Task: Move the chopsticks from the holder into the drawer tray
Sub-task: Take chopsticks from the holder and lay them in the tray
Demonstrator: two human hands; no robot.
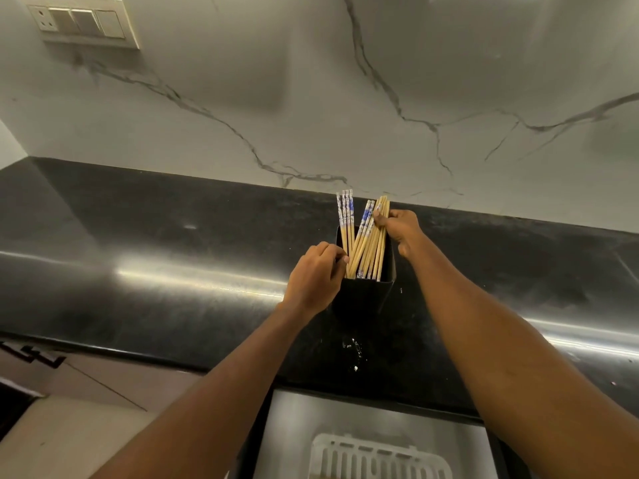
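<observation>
The right hand point(401, 229) is curling thumb and fingers around most of the chopsticks point(368, 250), pinching the leaning bundle near its upper ends, while the left hand point(314, 278) is hooking its fingers over the left rim of the holder point(359, 299) and bracing it. The chopsticks are all sitting inside the holder, which is standing on the table point(138, 254) about midway between its back and front edges, directly behind the open drawer point(294, 426). A smaller upright cluster at the holder's back left corner is lying outside the grip and is likely getting left behind. The sticks are thin, smooth, pale wood, some with blue-and-white patterned tops, so a loose hold is risking them fanning out and sliding free onto the glossy black table. The holder is a tall, narrow, dark square box that looks light; dragging the bundle sideways against its wall could be tipping it if the left hand lets go. Below, the tray point(377, 458) is white slotted plastic, and long sticks dropped at an angle may be missing it.
</observation>
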